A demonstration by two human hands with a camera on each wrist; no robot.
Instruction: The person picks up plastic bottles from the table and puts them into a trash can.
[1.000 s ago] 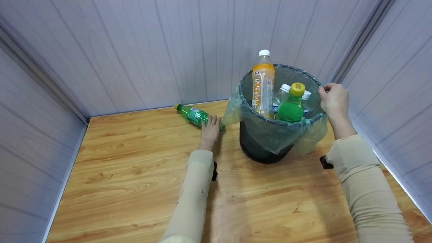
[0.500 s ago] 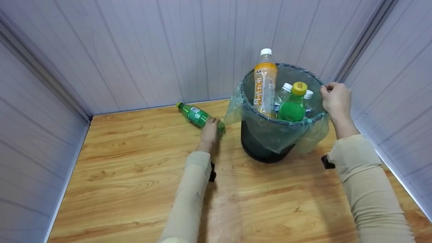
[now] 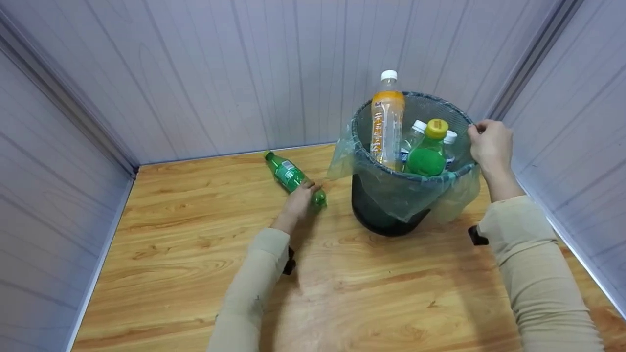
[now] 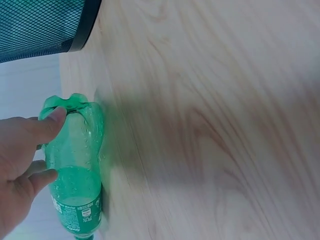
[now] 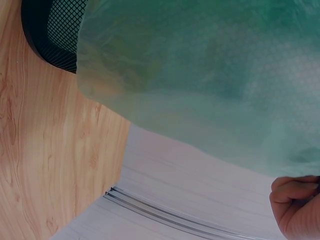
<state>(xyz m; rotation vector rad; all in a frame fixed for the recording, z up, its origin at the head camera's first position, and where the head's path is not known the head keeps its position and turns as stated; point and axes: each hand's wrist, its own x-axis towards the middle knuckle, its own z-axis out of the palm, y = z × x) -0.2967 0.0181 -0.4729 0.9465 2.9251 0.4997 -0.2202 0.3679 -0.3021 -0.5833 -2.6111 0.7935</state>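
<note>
A green plastic bottle (image 3: 286, 173) lies on its side on the wooden surface, left of the bin. My left hand (image 3: 297, 203) grips it near its base; in the left wrist view the thumb lies on the bottle (image 4: 77, 180) and the fingers pass partly behind it. At the far side of the black mesh bin (image 3: 369, 215), my right hand (image 3: 493, 144) pinches the rim where a thin green bag (image 3: 396, 195) folds over. In the right wrist view that hand (image 5: 297, 205) has curled fingers, and the hanging bag (image 5: 190, 90) covers much of the bin.
Inside the bin stand an orange-labelled bottle (image 3: 388, 129) reaching above the rim, a green bottle with a yellow cap (image 3: 426, 159), and white-capped bottles (image 3: 418, 128) behind it. Pale panel walls (image 3: 195, 73) enclose the wooden surface (image 3: 195, 274) at the back and both sides.
My left hand has gone from lying over the bottle with spread fingers to gripping it. The bottle's base end has swung slightly towards me. My right hand stays on the rim.
</note>
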